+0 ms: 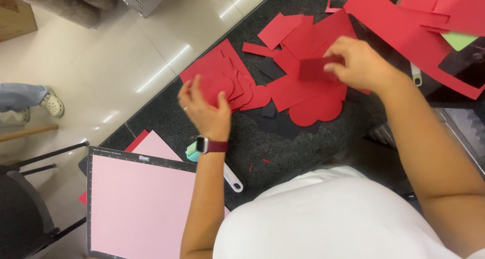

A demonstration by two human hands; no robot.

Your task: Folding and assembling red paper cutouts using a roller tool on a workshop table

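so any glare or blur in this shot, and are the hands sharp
Head view: bright streaks of glare on the pale floor tiles; the right hand and the dark red piece it pinches look slightly motion-soft; the left hand and the pink sheet are fairly crisp; even light, soft shadows.

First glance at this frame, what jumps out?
The heap of red paper cutouts spread over the dark counter, rounded and straight-edged shapes overlapping. Over it, the right hand pinches a dark red paper piece, and the left hand lifts a rounded red cutout. At lower left lies a pink sheet on a dark cutting mat.
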